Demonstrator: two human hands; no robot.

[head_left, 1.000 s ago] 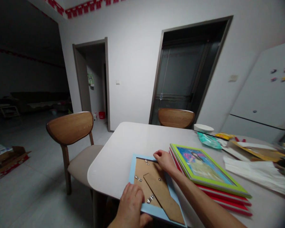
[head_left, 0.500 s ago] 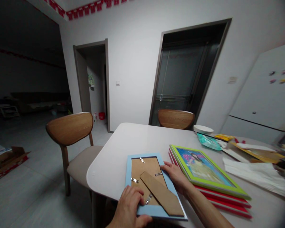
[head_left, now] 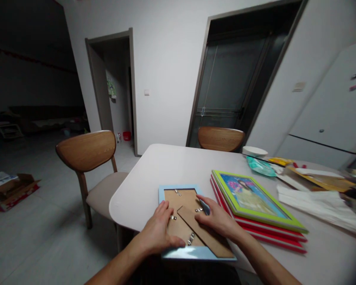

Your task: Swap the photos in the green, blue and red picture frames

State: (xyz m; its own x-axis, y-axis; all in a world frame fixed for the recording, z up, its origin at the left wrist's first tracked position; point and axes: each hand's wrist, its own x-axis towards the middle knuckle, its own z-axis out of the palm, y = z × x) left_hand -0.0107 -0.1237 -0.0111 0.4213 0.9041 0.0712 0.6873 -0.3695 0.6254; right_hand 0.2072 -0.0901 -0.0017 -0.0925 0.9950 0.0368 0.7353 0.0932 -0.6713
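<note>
A light-blue picture frame (head_left: 199, 253) lies back side up at the near edge of the table. Its brown backing board (head_left: 180, 198) shows several metal clips and a brown stand leg (head_left: 207, 233) set at a slant. My left hand (head_left: 158, 233) holds the frame's left side, fingers by the left clip (head_left: 173, 217) and thumb over the lower border. On the right side, my right hand (head_left: 216, 217) grips the frame, its thumb on the stand leg and its fingers near the right clip (head_left: 199, 210). The frame's front is hidden.
Right of the frame stands a stack of red frames (head_left: 267, 236) topped by a green frame with a picture (head_left: 250, 200). Beyond lie a teal packet (head_left: 261, 166), a white bowl (head_left: 254, 151) and white wrapping (head_left: 317, 208). Wooden chairs (head_left: 87, 150) stand around the white table (head_left: 130, 206).
My right hand has moved inward from the frame's right edge, its thumb now on the stand leg. My left hand has shifted up along the left side. The view has tilted down slightly.
</note>
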